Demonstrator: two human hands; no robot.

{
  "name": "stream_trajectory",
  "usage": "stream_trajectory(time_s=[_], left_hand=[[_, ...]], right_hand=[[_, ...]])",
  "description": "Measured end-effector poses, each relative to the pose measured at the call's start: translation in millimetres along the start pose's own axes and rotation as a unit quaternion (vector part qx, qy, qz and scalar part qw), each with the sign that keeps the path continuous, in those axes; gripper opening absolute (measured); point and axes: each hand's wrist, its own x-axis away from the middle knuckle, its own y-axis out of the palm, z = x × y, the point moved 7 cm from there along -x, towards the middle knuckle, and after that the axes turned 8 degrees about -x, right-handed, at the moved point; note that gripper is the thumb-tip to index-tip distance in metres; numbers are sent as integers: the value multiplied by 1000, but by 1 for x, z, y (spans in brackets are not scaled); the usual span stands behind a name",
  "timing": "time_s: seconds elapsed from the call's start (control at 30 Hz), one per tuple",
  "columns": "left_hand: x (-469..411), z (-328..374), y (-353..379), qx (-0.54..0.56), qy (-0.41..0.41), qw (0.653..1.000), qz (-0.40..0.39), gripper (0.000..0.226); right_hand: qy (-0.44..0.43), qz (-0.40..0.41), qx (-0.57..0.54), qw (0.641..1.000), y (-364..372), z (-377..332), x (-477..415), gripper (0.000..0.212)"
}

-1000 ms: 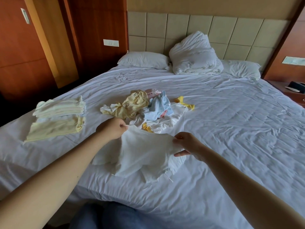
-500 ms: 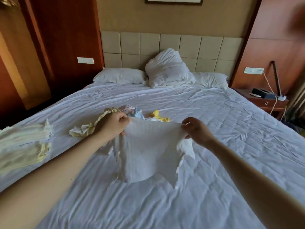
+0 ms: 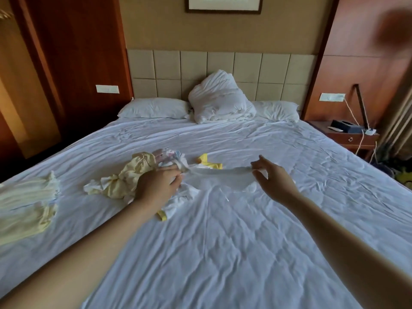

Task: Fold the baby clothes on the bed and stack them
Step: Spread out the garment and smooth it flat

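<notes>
A white baby garment (image 3: 219, 171) is stretched out nearly flat between my hands, low over the white bed (image 3: 223, 241). My left hand (image 3: 158, 185) grips its left end, and my right hand (image 3: 273, 176) pinches its right end with thumb and forefinger, the other fingers spread. Just behind my left hand lies a loose pile of unfolded clothes (image 3: 138, 171) in yellow, white and pastel colours, with a yellow piece (image 3: 209, 162) at its right. A stack of folded pale yellow clothes (image 3: 26, 201) sits at the bed's left edge.
Two pillows (image 3: 153, 108) and a bunched white duvet (image 3: 219, 99) lie at the padded headboard. A wooden nightstand (image 3: 354, 139) with a dark box and cables stands at the right. Dark wooden panels line the left wall.
The white garment hung down in front of me between both hands; now it is swung out almost flat over the bed, and my hands are farther apart.
</notes>
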Motion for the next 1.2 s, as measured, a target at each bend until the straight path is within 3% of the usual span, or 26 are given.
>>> stream_trajectory(time_s=[0.13, 0.33, 0.7, 0.9, 0.97, 1.03, 1.1, 1.2], left_hand=[[73, 0, 59, -23, 1, 988, -155, 24], [175, -1, 118, -34, 2, 955, -295, 24], [197, -5, 102, -65, 24, 920, -387, 17], [208, -1, 106, -54, 13, 887, -459, 11], [208, 2, 108, -53, 20, 868, -493, 16], [205, 6, 109, -64, 26, 850, -523, 34], [195, 11, 108, -94, 30, 853, -512, 49], [176, 26, 111, -78, 17, 886, -456, 49]], right_hand=[[54, -147, 65, 985, 58, 40, 67, 12], [101, -240, 103, 960, 109, 64, 159, 12], [93, -365, 145, 915, 116, 56, 198, 12], [111, -414, 116, 896, 126, 61, 225, 14], [109, -426, 94, 893, 126, 60, 226, 15], [113, -437, 74, 889, 126, 61, 224, 15], [106, -444, 64, 887, 127, 62, 223, 11], [108, -439, 34, 891, 125, 58, 212, 13]])
